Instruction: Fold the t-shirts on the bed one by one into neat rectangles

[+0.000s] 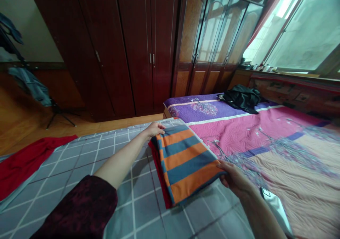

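Observation:
A folded orange and grey-blue striped garment (187, 157) lies over a folded red cloth (159, 175) on the grey checked bedspread (143, 210). At its far left corner, the fingers of my left hand (154, 129) pinch the striped fabric. My right hand (231, 175) grips the near right corner between thumb and fingers, with that edge lifted slightly. Between my two hands the striped top face is spread fairly flat. How many layers lie beneath it I cannot tell.
Red clothing (29, 157) lies at the bed's left edge. A pink and purple quilt (239, 129) covers the adjoining bed, with a black garment (241, 98) on it. A silvery phone-like object (276, 207) lies near my right forearm. Dark wardrobes (138, 47) stand behind; a clothes stand (54, 107) is left.

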A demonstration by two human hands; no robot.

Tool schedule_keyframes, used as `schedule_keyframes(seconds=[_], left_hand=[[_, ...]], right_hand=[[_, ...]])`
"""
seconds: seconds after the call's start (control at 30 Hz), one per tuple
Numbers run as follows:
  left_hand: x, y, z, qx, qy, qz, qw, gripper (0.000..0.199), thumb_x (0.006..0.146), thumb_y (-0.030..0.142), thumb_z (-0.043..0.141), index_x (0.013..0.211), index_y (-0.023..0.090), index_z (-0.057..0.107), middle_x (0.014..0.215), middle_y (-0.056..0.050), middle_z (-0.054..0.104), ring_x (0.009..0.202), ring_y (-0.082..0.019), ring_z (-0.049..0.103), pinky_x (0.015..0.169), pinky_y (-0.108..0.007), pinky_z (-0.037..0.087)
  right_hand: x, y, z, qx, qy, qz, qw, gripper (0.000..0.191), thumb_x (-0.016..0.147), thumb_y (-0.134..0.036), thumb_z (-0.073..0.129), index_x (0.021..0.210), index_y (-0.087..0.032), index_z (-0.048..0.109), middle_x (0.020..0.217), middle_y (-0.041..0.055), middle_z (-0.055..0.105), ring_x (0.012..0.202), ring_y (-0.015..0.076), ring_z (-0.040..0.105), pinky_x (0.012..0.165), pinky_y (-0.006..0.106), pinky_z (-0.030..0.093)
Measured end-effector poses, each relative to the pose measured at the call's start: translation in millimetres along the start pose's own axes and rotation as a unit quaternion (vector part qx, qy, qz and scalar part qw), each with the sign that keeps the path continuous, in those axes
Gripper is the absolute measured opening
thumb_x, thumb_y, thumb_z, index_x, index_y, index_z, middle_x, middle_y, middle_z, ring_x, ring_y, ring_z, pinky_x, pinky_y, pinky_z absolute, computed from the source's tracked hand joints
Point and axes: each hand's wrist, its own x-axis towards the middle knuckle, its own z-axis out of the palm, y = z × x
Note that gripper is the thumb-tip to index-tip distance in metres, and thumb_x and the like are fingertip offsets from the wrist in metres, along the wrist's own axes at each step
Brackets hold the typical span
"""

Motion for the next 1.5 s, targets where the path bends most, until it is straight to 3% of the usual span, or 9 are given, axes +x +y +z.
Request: schedule_keyframes(seconds=[0.2,0.43,0.5,0.63,0.77,0.9,1.13,1.33,1.5], left_hand=[[17,-48,11.0,0.102,0.004,-0.041,0.994,0.019,0.089,0.029,0.058,0.096,0.011,0.06,0.091,-0.003,0.062,0.078,-0.014,0.061,0.069,-0.031,0.053],[12,-46,-2.7,0.189,0.042,0.017,0.981,0.019,0.085,0.022,0.061,0.101,0.011,0.061,0.089,-0.003,0.064,0.075,-0.014,0.062,0.069,-0.031,0.052],[5,-43,0.8,0.234,0.073,0.042,0.969,0.018,0.079,0.017,0.064,0.096,0.01,0.063,0.09,-0.005,0.065,0.084,-0.019,0.062,0.076,-0.034,0.051],[-16,-25,25.2,0.307,0.117,0.138,0.934,0.031,0.079,0.015,0.057,0.11,0.013,0.061,0.116,-0.011,0.059,0.112,-0.026,0.052,0.098,-0.039,0.039],[-31,-2,63.3,0.346,0.06,0.251,0.902,0.038,0.088,0.029,0.052,0.126,0.024,0.052,0.137,-0.004,0.047,0.127,-0.021,0.04,0.11,-0.038,0.026],[-27,-5,88.0,0.427,-0.02,0.272,0.862,0.049,0.094,0.043,0.038,0.139,0.023,0.038,0.151,-0.006,0.027,0.14,-0.026,0.018,0.113,-0.052,0.008],[-15,-40,92.7,0.414,-0.039,0.191,0.889,0.067,0.089,0.064,0.023,0.146,0.029,0.024,0.155,-0.005,0.014,0.141,-0.035,-0.006,0.108,-0.063,-0.001],[-19,-41,91.7,0.379,-0.023,0.195,0.904,0.068,0.088,0.065,0.026,0.146,0.029,0.024,0.155,-0.003,0.013,0.14,-0.036,-0.007,0.109,-0.06,-0.004],[-31,-35,81.0,0.337,-0.041,0.193,0.921,0.073,0.087,0.067,0.024,0.146,0.024,0.023,0.156,-0.005,0.01,0.139,-0.035,-0.012,0.108,-0.059,-0.01]], right_hand=[[17,42,-1,0.004,0.004,0.068,0.998,0.044,0.065,-0.044,0.064,0.093,-0.012,0.061,0.039,-0.0054,0.048,0.028,0.009,0.043,0.029,0.017,0.032],[21,42,-7,-0.119,0.042,0.039,0.991,0.059,0.066,-0.049,0.055,0.109,-0.009,0.059,0.041,-0.0049,0.049,0.032,0.0125,0.046,0.033,0.022,0.034],[21,42,-10,-0.261,0.081,0.01,0.962,0.058,0.069,-0.05,0.051,0.108,-0.009,0.063,0.049,-0.0006,0.055,0.042,0.0172,0.054,0.04,0.027,0.04],[15,33,-4,-0.493,0.206,-0.121,0.836,0.054,0.079,-0.051,0.045,0.115,-0.015,0.062,0.094,0.0099,0.067,0.078,0.0279,0.065,0.066,0.041,0.05],[20,22,34,-0.513,0.173,-0.31,0.781,0.052,0.087,-0.049,0.04,0.12,-0.013,0.056,0.123,0.0158,0.057,0.109,0.0283,0.056,0.09,0.043,0.046],[35,34,71,-0.579,0.133,-0.346,0.726,0.069,0.085,-0.058,0.044,0.128,-0.005,0.049,0.136,0.0232,0.043,0.128,0.0351,0.038,0.102,0.049,0.034],[47,75,76,-0.666,0.132,-0.267,0.684,0.074,0.085,-0.063,0.039,0.136,-0.01,0.044,0.143,0.0203,0.037,0.13,0.0395,0.033,0.103,0.056,0.027],[55,89,64,-0.669,0.141,-0.334,0.649,0.063,0.085,-0.055,0.039,0.131,-0.013,0.049,0.139,0.0195,0.041,0.128,0.0398,0.034,0.097,0.056,0.034],[70,101,38,-0.658,0.046,-0.433,0.615,0.045,0.084,-0.02,0.03,0.111,-0.03,0.065,0.133,0.0102,0.049,0.137,0.0403,0.016,0.092,0.065,0.032]])
